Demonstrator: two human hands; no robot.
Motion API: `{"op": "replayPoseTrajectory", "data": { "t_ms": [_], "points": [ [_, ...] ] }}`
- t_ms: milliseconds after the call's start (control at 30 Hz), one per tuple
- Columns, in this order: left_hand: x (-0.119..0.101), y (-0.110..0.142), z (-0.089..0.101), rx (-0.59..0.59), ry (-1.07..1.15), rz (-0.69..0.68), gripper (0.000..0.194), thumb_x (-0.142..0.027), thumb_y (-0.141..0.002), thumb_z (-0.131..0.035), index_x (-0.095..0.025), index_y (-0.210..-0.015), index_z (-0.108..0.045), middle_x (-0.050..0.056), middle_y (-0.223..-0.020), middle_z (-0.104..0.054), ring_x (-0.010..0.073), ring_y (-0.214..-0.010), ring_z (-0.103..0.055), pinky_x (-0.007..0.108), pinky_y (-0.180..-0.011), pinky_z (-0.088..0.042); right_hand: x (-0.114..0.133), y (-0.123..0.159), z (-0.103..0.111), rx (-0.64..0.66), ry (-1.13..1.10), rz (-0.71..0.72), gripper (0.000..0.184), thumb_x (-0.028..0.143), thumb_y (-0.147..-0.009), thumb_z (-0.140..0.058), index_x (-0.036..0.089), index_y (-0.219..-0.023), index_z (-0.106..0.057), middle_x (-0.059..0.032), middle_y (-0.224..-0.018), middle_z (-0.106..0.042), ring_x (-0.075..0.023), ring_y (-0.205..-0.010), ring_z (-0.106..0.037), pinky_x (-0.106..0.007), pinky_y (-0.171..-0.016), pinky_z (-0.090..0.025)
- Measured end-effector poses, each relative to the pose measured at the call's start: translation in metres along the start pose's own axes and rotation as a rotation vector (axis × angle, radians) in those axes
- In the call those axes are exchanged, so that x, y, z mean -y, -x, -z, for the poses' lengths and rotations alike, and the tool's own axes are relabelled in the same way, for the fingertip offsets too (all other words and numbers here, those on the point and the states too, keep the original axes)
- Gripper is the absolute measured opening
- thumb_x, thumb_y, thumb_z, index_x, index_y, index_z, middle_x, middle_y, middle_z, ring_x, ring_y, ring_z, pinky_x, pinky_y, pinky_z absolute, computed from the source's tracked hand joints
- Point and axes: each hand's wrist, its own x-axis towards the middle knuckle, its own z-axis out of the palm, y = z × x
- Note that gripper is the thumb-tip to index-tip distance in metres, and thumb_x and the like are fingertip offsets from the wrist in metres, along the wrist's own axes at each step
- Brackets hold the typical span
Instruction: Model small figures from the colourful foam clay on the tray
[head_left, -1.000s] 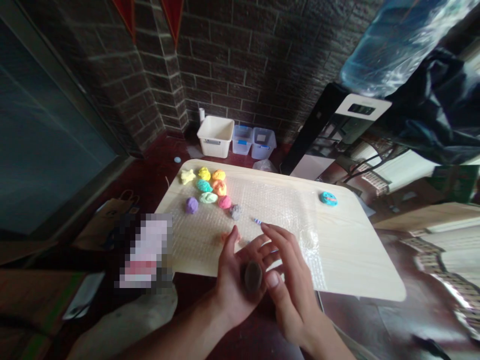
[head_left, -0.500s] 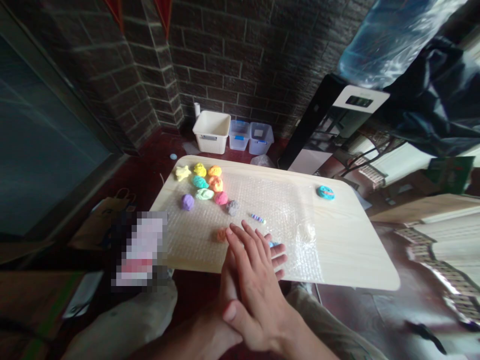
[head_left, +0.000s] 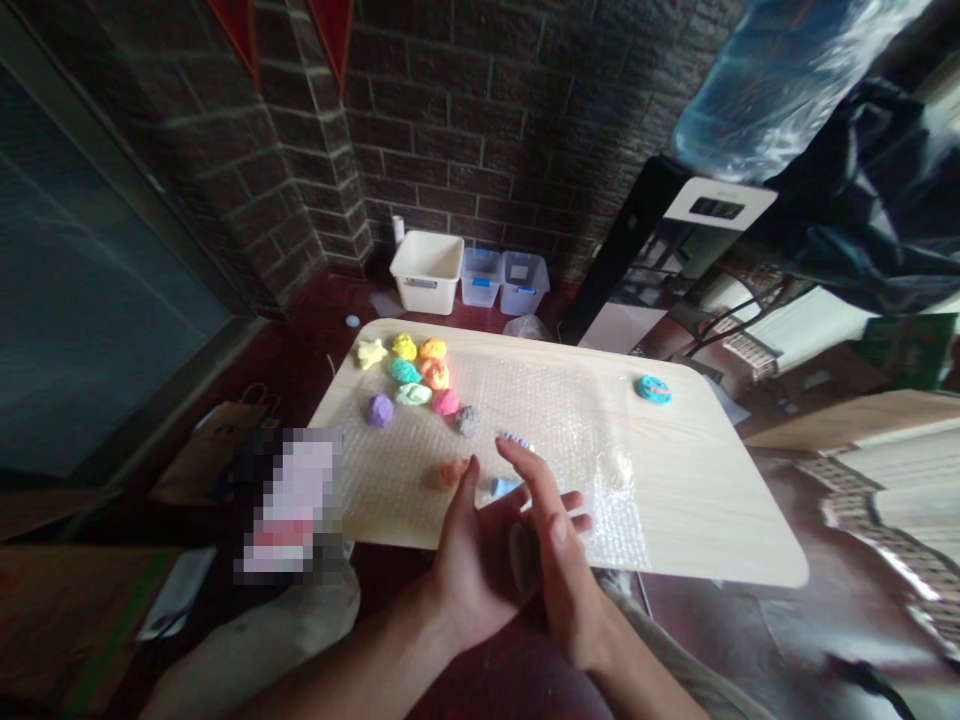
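The right hand (head_left: pixel 559 570) has tilted up off the left hand (head_left: pixel 480 565), exposing a smooth, dark, rounded lump (head_left: pixel 524 556) between the palms. Grip: fingers extended, neither pinching. Crumpled orange clay (head_left: pixel 452 473) lies beyond, on clear bubble wrap (head_left: pixel 547 400); pale wood-grain surface (head_left: pixel 720 480), dark brick wall (head_left: pixel 442 120) at far side.

- Ahead of me stands a dark brick wall (head_left: pixel 480 130) with pale joints; two red pennants (head_left: pixel 330 40) hang at its left.
- I see a glossy, dark red floor (head_left: pixel 307 335).
- My pale wood desk (head_left: pixel 705 490) has rounded corners.
- Beyond it sit a white bin (head_left: pixel 428 275) and two clear boxes (head_left: pixel 481 278).
- A water dispenser (head_left: pixel 716 208) leans in my view, right.
- Light catches the floor at my right; the left is dim.
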Motion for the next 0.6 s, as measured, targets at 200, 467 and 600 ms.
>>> {"op": "replayPoseTrajectory", "data": {
  "t_ms": [200,467,600],
  "points": [
    [-0.016,0.004,-0.010,0.029,0.062,0.008,0.065,-0.071,-0.098,-0.053,-0.015,-0.123,-0.074,0.017,-0.113,-0.078,0.0364,-0.121,-0.068,0.047,-0.108,-0.048,-0.003,-0.005,0.033,0.009,-0.115,-0.055,0.044,0.035,-0.111,-0.044,0.033,-0.154,-0.056,-0.0103,-0.151,-0.062,-0.0360,-0.142,-0.059,-0.059,-0.111,-0.057],
    [-0.026,0.005,-0.020,-0.100,0.061,-0.069,0.077,-0.069,-0.105,-0.037,-0.006,-0.133,-0.071,0.023,-0.122,-0.077,0.0370,-0.122,-0.069,0.052,-0.111,-0.047,0.012,-0.017,0.037,0.190,-0.201,-0.006,0.023,0.017,-0.095,-0.069,0.024,-0.117,-0.075,-0.0098,-0.123,-0.072,-0.0265,-0.115,-0.070,-0.044,-0.091,-0.067],
    [-0.027,0.002,-0.020,-0.112,0.103,-0.133,0.073,-0.063,-0.106,-0.041,-0.002,-0.135,-0.069,0.024,-0.113,-0.078,0.0320,-0.106,-0.074,0.048,-0.107,-0.051,0.003,-0.013,0.031,0.003,-0.160,0.013,0.011,0.016,-0.096,-0.068,0.022,-0.105,-0.069,-0.0062,-0.099,-0.073,-0.0215,-0.088,-0.071,-0.038,-0.073,-0.064]
  ]
}}
